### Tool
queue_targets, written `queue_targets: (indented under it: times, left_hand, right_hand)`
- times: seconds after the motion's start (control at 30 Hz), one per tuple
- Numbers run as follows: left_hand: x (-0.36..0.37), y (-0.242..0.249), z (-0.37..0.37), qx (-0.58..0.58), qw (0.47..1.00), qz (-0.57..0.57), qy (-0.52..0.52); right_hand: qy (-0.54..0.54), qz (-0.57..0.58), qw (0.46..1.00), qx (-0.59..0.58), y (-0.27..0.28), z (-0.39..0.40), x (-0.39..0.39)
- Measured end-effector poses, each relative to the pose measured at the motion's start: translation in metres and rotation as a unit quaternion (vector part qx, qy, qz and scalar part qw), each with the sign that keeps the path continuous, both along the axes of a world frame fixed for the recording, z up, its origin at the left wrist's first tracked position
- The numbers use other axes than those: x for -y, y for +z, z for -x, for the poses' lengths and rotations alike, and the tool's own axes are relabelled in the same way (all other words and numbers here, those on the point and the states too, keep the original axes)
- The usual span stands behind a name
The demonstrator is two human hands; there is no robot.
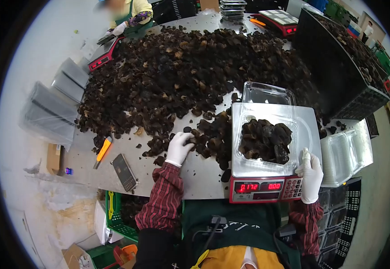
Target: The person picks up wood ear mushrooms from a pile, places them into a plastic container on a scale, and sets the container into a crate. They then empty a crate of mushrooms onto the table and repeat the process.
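Observation:
My left hand (179,148), in a white glove, reaches to the edge of a pile of dark dried wood ear mushrooms (195,58). Its fingers are curved, with a gap to the thumb, and touch loose pieces. A red digital scale (239,168) stands in front of me, its display reading 0.172 and 0.00. On its metal plate sits a clear plastic tray (294,130) holding a heap of mushrooms (267,140). Also gloved, my right hand (311,175) is at the scale's right edge by the keypad, fingers extended upward. Behind the tray lies a clear lid (269,93).
Stacked clear trays (341,157) stand right of the scale. A black crate (334,62) is at the back right. On the left lie an orange utility knife (104,150) and a phone (124,172). Across the table a person (134,13) works beside another scale (103,58).

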State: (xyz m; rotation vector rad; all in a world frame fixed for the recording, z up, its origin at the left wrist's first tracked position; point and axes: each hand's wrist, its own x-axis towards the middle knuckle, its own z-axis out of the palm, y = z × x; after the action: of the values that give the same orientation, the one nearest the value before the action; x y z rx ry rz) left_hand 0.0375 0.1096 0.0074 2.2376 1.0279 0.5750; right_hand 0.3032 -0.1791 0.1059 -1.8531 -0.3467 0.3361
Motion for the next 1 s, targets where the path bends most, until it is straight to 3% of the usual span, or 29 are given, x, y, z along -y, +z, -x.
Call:
queue_targets:
  times: [0.13, 0.27, 0.33, 0.53, 0.6, 0.67, 0.73, 0.8, 0.87, 0.93, 1.0]
  left_hand:
    - [-0.002, -0.007, 0.014, 0.144, 0.983, 0.075, 0.091]
    - [0.001, 0.01, 0.043, 0.199, 0.967, 0.121, 0.106]
    - [0.01, 0.029, 0.059, 0.185, 0.95, 0.205, 0.143]
    - [0.025, 0.037, 0.08, 0.24, 0.952, 0.151, 0.116]
    - [0.029, 0.043, 0.069, 0.246, 0.93, 0.248, 0.113]
    - [0.034, 0.055, 0.039, 0.214, 0.962, 0.144, 0.086]
    - [0.045, 0.086, -0.006, 0.265, 0.957, 0.113, 0.031]
    - [0.045, 0.099, -0.049, 0.246, 0.968, -0.033, -0.043]
    - [0.057, 0.126, -0.092, 0.25, 0.963, -0.04, -0.094]
    - [0.065, 0.137, -0.129, 0.266, 0.949, 0.036, -0.162]
    - [0.052, 0.126, -0.158, 0.174, 0.926, -0.079, -0.326]
  right_hand:
    - [-0.004, 0.002, 1.0, 0.005, 0.0, -0.003, 0.005]
    - [0.007, -0.003, 1.0, -0.008, 0.002, -0.003, 0.007]
    - [0.011, 0.007, 1.0, -0.016, 0.004, 0.001, 0.004]
    - [0.063, 0.051, 0.997, -0.019, 0.004, 0.018, -0.007]
    - [0.08, 0.085, 0.993, -0.004, 0.004, 0.023, -0.012]
    - [0.079, 0.073, 0.994, -0.002, 0.003, 0.023, -0.014]
    - [0.073, 0.048, 0.995, -0.055, 0.006, 0.024, -0.017]
    - [0.075, 0.033, 0.994, -0.076, 0.012, 0.022, -0.018]
    - [0.087, 0.014, 0.992, -0.091, 0.015, 0.021, -0.02]
    - [0.082, -0.004, 0.992, -0.097, 0.013, 0.017, -0.021]
    - [0.087, 0.033, 0.993, -0.07, 0.01, 0.015, -0.021]
